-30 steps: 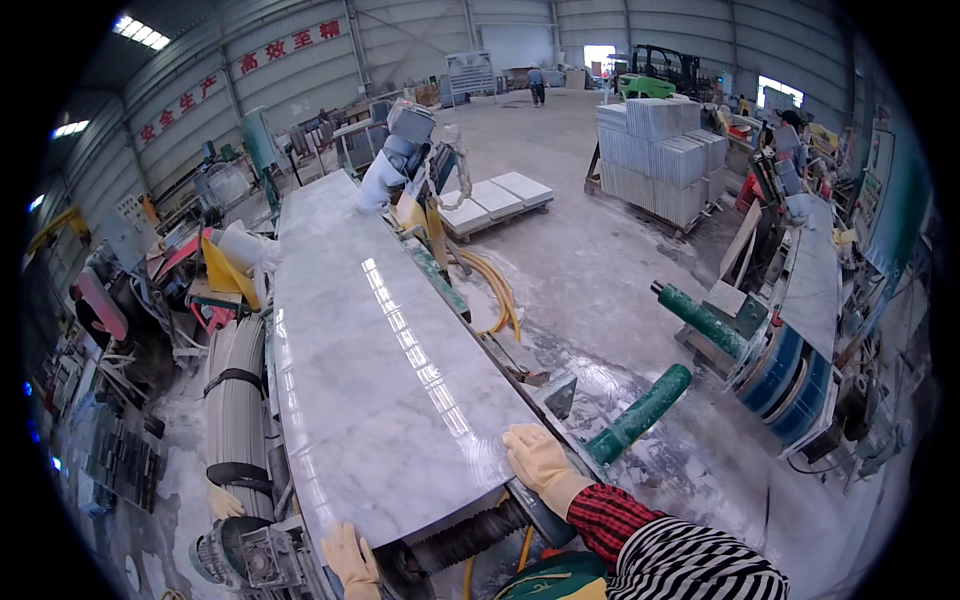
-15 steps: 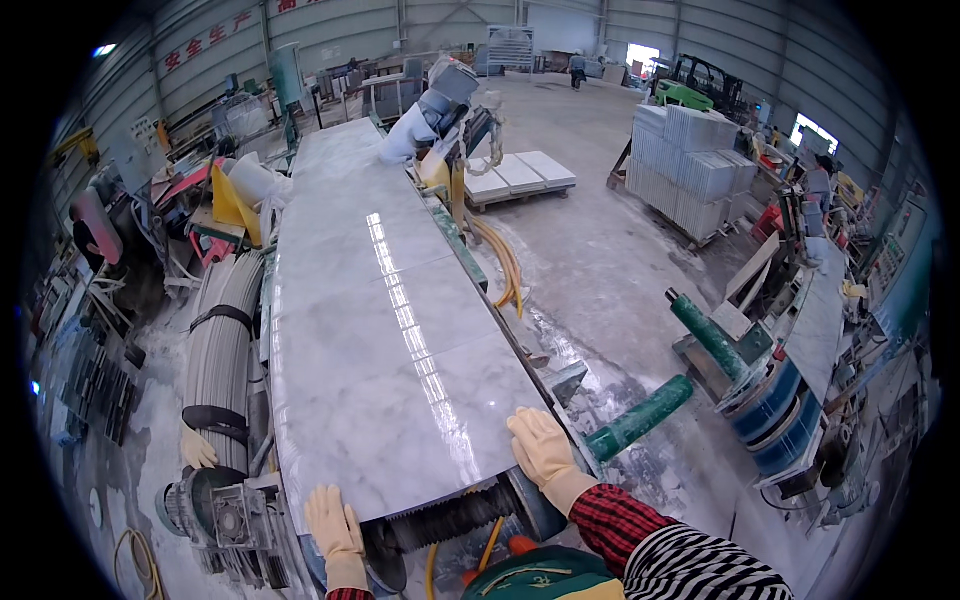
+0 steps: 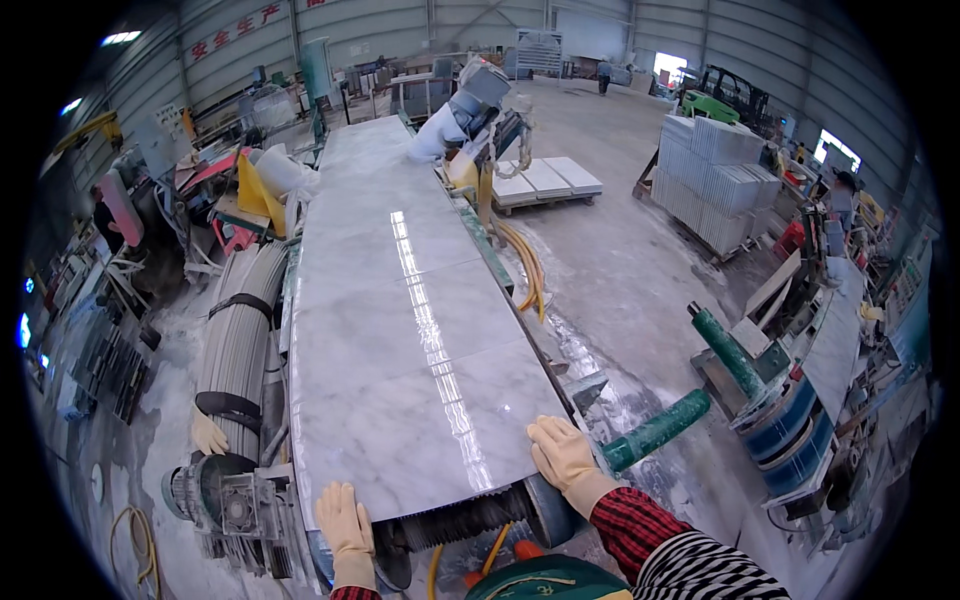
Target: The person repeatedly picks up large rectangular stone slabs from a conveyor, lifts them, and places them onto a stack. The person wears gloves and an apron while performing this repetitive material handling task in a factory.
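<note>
Polished grey-white marble slabs (image 3: 400, 330) lie end to end along a long machine bed that runs away from me. My left hand (image 3: 345, 525), in a cream rubber glove, rests with fingers stretched out at the near left corner of the closest slab. At the near right corner, my right hand (image 3: 565, 455), gloved alike, lies with extended fingers over the slab's edge. Both thumbs are hard to make out. Below the slab's near edge a dark ribbed roller (image 3: 455, 525) shows between my hands. A bright strip of reflected light runs down the slabs.
A green roller (image 3: 655, 430) juts out right of my right hand. Left of the bed are a strapped bundle of strips (image 3: 235, 350), a motor (image 3: 215, 500) and a cream glove (image 3: 210, 435). Yellow hoses (image 3: 525, 265), a slab pallet (image 3: 550, 180) and stacked slabs (image 3: 710, 185) stand farther right.
The whole scene has shifted slightly rightward in the picture, as my head turned a little left. Both hands keep their places at the slab's near corners.
</note>
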`<state>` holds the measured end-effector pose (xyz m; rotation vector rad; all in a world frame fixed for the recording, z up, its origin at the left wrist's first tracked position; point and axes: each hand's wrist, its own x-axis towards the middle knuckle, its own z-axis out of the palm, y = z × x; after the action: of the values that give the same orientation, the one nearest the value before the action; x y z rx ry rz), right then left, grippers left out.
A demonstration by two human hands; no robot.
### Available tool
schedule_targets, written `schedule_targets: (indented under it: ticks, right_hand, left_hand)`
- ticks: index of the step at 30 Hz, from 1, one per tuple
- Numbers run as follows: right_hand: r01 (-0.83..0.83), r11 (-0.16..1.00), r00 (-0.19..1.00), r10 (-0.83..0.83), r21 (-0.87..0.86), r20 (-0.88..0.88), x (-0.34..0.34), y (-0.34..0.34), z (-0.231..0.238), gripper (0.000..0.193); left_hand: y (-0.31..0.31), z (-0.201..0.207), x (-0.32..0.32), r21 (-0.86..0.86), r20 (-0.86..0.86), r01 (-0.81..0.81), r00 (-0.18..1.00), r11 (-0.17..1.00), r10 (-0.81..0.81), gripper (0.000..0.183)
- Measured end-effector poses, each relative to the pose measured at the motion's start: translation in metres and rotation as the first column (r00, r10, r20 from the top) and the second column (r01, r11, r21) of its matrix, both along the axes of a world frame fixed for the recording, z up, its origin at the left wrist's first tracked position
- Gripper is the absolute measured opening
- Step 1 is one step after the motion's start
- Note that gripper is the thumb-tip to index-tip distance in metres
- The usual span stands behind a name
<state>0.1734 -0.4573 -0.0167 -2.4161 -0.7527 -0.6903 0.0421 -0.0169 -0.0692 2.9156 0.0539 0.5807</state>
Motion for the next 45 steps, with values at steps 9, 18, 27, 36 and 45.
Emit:
schedule_targets:
  ticks: [9, 18, 27, 36, 45]
  right_hand:
    - [0.011, 1.0, 0.999, -0.012, -0.016, -0.032, -0.002, 0.0, -0.001, 0.022]
    - [0.009, 1.0, 1.0, -0.009, -0.011, -0.017, -0.005, 0.0, -0.001, 0.022]
    - [0.034, 0.999, 0.997, -0.032, -0.023, 0.065, -0.008, -0.005, -0.01, 0.022]
    - [0.026, 0.999, 0.998, -0.028, 0.035, 0.063, -0.018, -0.003, -0.01, 0.02]
    - [0.022, 0.996, 1.0, -0.023, 0.088, 0.012, -0.019, -0.01, -0.003, 0.022]
  left_hand:
    - [-0.004, 0.012, 0.0, -0.038, -0.035, 0.001, 0.999, 0.999, -0.002, 0.044]
    - [-0.005, 0.004, -0.004, -0.045, -0.065, -0.067, 0.996, 0.997, 0.064, 0.046]
    - [-0.004, -0.007, -0.005, -0.033, 0.008, -0.042, 0.999, 0.999, 0.042, 0.045]
    - [0.0, 0.001, -0.011, -0.042, -0.001, 0.025, 1.0, 0.999, -0.025, 0.047]
    - [0.014, -0.019, -0.016, -0.01, 0.036, 0.043, 0.998, 0.999, -0.043, 0.044]
